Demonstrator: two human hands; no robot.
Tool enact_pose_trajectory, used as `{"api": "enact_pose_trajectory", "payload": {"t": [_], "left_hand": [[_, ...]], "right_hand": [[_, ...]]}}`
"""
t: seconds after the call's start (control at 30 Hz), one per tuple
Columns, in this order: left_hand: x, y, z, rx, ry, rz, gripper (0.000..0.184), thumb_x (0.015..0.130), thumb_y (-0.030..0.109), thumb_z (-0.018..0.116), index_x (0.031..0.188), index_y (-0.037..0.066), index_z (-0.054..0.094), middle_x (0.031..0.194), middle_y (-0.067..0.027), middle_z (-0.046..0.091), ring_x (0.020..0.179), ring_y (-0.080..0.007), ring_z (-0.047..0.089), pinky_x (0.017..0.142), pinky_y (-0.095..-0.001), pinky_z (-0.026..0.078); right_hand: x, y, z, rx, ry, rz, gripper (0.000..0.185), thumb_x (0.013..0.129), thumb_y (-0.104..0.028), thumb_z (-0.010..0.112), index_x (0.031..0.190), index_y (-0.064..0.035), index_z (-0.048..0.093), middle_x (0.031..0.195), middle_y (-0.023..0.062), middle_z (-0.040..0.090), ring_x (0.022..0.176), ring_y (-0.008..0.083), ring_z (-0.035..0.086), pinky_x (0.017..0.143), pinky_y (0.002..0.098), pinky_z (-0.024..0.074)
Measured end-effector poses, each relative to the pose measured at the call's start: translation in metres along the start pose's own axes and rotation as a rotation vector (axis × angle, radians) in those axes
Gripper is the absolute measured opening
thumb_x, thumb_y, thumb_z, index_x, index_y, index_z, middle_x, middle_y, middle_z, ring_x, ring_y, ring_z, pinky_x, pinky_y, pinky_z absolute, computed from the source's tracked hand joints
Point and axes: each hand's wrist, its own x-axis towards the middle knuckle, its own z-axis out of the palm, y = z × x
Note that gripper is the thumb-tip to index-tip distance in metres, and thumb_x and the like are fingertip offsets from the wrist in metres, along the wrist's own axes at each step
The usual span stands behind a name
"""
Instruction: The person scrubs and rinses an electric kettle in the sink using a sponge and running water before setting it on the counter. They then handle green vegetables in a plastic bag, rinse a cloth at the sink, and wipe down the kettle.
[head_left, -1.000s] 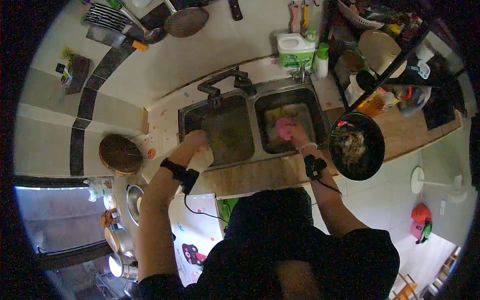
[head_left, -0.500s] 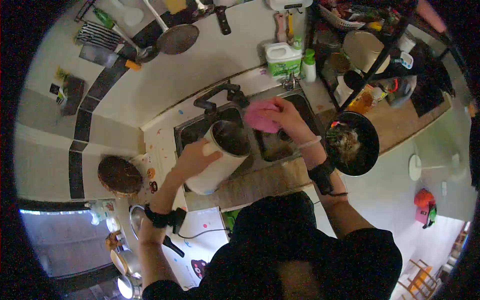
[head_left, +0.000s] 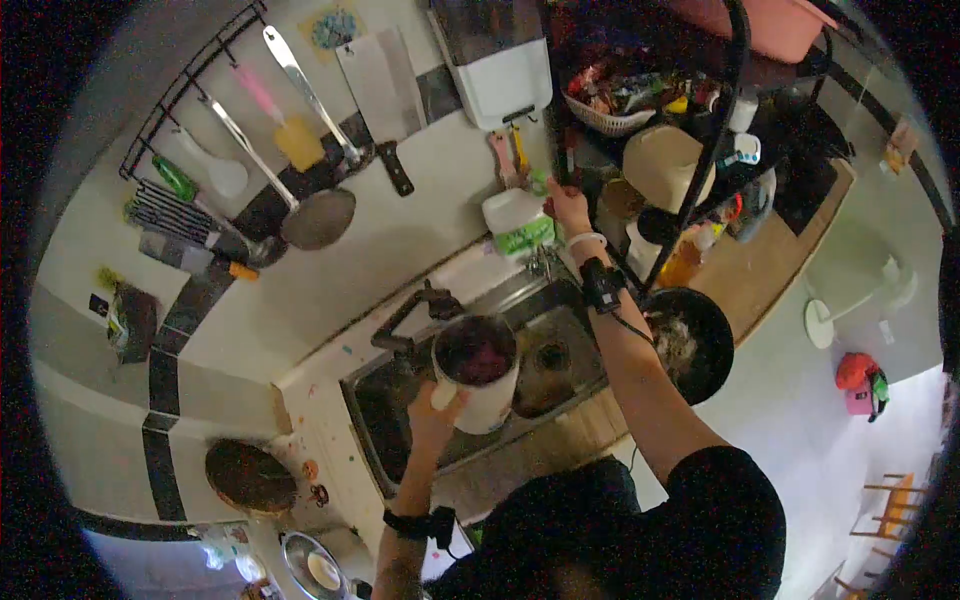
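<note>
My left hand (head_left: 435,418) is closed on the handle of a white cylindrical container (head_left: 487,400), held tilted over the double sink (head_left: 372,438) with its mouth showing. Something pink, like the cloth seen earlier, lies in the container's dark inside. My right hand (head_left: 570,212) is stretched out to the back of the counter, its fingers closed just right of a white jug (head_left: 518,220) with a green label. What those fingers hold is hidden. Behind the container stands the black faucet (head_left: 405,322).
A black frying pan (head_left: 690,345) with food scraps sits right of the sink, under my right forearm. A black shelf rack (head_left: 700,170) rises at the right. Ladles and a strainer (head_left: 318,220) hang on the wall. A round wooden board (head_left: 250,477) is at the left.
My right hand has left the pink cloth and moved up to beside the jug. The container, lifted from the left, is now more upright over the sink. The view has shifted upward.
</note>
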Motion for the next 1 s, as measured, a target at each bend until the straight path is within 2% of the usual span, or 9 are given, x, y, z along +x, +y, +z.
{"api": "enact_pose_trajectory", "payload": {"t": [0.13,0.23,0.33,0.4,0.47,0.5,0.8,0.87,1.0], "left_hand": [[0.004,-0.009,0.011,-0.059,-0.002,0.026,0.041,0.069,0.033,0.071,0.088,-0.001,0.056,0.077,-0.0113,0.063,0.069,-0.0158,0.061,0.061,-0.0280,0.048],[0.008,-0.002,0.007,-0.020,-0.031,0.051,0.038,0.068,0.030,0.073,0.088,0.001,0.057,0.078,-0.0096,0.063,0.069,-0.0157,0.061,0.061,-0.0295,0.048],[0.007,-0.006,0.010,-0.006,-0.111,0.045,0.039,0.068,0.030,0.073,0.087,0.001,0.056,0.077,-0.0118,0.063,0.069,-0.0172,0.062,0.060,-0.0300,0.048],[0.004,0.001,0.014,0.022,-0.161,0.058,0.039,0.068,0.030,0.073,0.088,0.000,0.056,0.076,-0.0128,0.062,0.068,-0.0178,0.062,0.059,-0.0306,0.047],[0.002,-0.003,0.019,0.051,-0.208,0.078,0.039,0.068,0.030,0.073,0.088,0.000,0.056,0.074,-0.0138,0.062,0.067,-0.0183,0.061,0.058,-0.0312,0.047],[-0.001,-0.013,0.025,0.010,-0.171,0.124,0.039,0.068,0.030,0.072,0.087,0.000,0.056,0.073,-0.0141,0.061,0.065,-0.0190,0.061,0.057,-0.0321,0.047],[-0.025,-0.014,0.000,-0.001,-0.178,-0.047,0.036,0.069,0.026,0.071,0.087,0.000,0.054,0.075,-0.0158,0.060,0.070,-0.0261,0.061,0.061,-0.0333,0.046],[-0.031,-0.022,-0.002,0.025,-0.148,-0.044,0.037,0.069,0.026,0.071,0.089,0.000,0.054,0.076,-0.0164,0.061,0.072,-0.0272,0.061,0.062,-0.0334,0.046],[-0.038,-0.035,0.005,-0.128,-0.082,-0.005,0.039,0.070,0.027,0.070,0.093,0.001,0.054,0.080,-0.0173,0.061,0.075,-0.0295,0.061,0.064,-0.0355,0.046]], "right_hand": [[0.080,0.063,0.001,-0.432,-0.067,0.230,0.038,0.072,-0.029,0.069,0.065,0.0062,0.055,0.062,0.0142,0.058,0.054,0.0218,0.059,0.047,0.0313,0.0502],[0.107,0.108,-0.013,-0.425,-0.504,-0.334,0.032,0.073,-0.023,0.067,0.074,0.0067,0.056,0.068,0.0166,0.059,0.057,0.0246,0.061,0.052,0.0329,0.0543],[0.045,-0.010,0.013,-0.048,-0.370,0.474,0.027,0.075,-0.019,0.065,0.077,0.0054,0.055,0.068,0.0154,0.059,0.057,0.0250,0.061,0.052,0.0340,0.0543],[0.046,-0.020,0.016,-0.026,-0.276,0.618,0.023,0.076,-0.017,0.063,0.077,0.0047,0.055,0.071,0.0152,0.060,0.060,0.0251,0.061,0.055,0.0338,0.0544],[0.069,0.010,0.004,-0.198,-0.493,0.550,0.025,0.077,-0.018,0.063,0.079,0.0054,0.054,0.076,0.0159,0.060,0.065,0.0250,0.062,0.060,0.0334,0.0543],[0.115,0.093,-0.029,-0.472,-0.783,-0.295,0.029,0.077,-0.022,0.063,0.082,0.0048,0.053,0.076,0.0156,0.060,0.071,0.0251,0.062,0.065,0.0348,0.0538],[0.071,0.015,-0.006,-1.044,-0.872,-0.209,0.036,0.081,-0.036,0.054,0.082,-0.0005,0.056,0.076,0.0132,0.059,0.073,0.0254,0.060,0.072,0.0390,0.0486],[0.047,-0.014,-0.005,-1.138,-0.840,-0.119,0.036,0.083,-0.036,0.052,0.083,-0.0006,0.057,0.077,0.0134,0.060,0.073,0.0251,0.060,0.072,0.0385,0.0480],[-0.069,-0.093,0.037,-0.527,-1.049,0.731,0.031,0.086,-0.025,0.047,0.087,0.0047,0.057,0.081,0.0165,0.062,0.068,0.0235,0.063,0.066,0.0306,0.0517]]}}
